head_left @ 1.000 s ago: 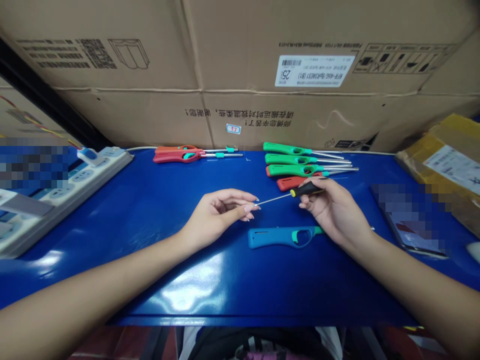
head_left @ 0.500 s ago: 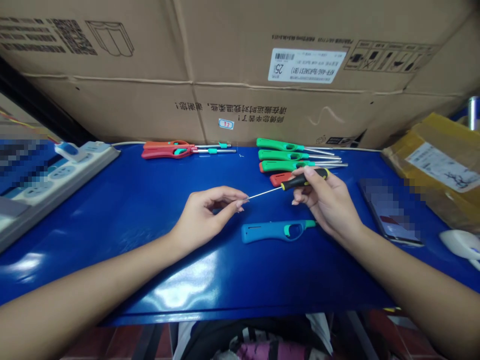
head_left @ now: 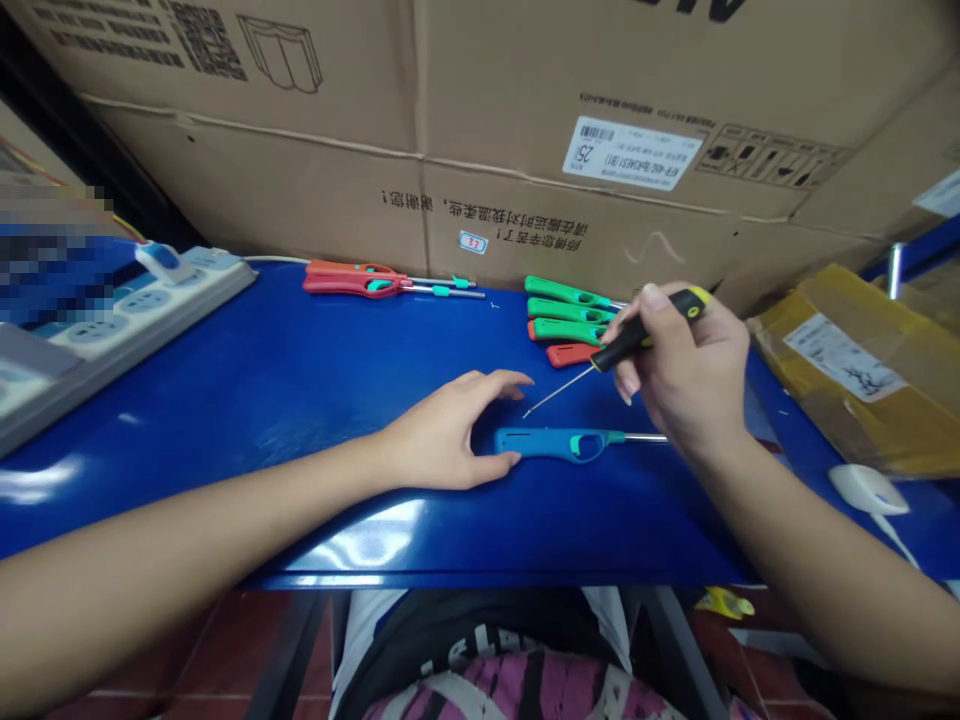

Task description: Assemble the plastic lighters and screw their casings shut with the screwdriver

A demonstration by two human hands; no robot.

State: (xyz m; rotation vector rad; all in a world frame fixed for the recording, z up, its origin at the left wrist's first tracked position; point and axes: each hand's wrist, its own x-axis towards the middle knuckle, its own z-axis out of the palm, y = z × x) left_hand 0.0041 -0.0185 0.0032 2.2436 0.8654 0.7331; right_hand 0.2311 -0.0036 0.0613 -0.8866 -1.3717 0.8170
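Note:
My right hand (head_left: 686, 365) grips a black and yellow screwdriver (head_left: 626, 340), its thin shaft slanting down to the left, the tip above the table near the blue lighter. Thumb and fingers spread, my left hand (head_left: 450, 430) is at the handle end of the blue lighter (head_left: 544, 443), holding nothing. The blue lighter lies flat, its metal tube pointing right and passing behind my right wrist. Green lighters (head_left: 566, 312) and a red lighter (head_left: 571, 355) lie behind it, partly hidden by my right hand.
Two red-orange lighters (head_left: 352, 280) lie at the back left. A white power strip (head_left: 127, 330) stands at the left edge. Cardboard (head_left: 300, 180) walls the back. On the right are a taped brown package (head_left: 862, 360) and a white device with a cable (head_left: 868, 490).
My left hand has left the screwdriver tip, opened and come down beside the blue lighter's handle. My right hand has shifted right with the screwdriver, now tilted more steeply. The camera view has shifted.

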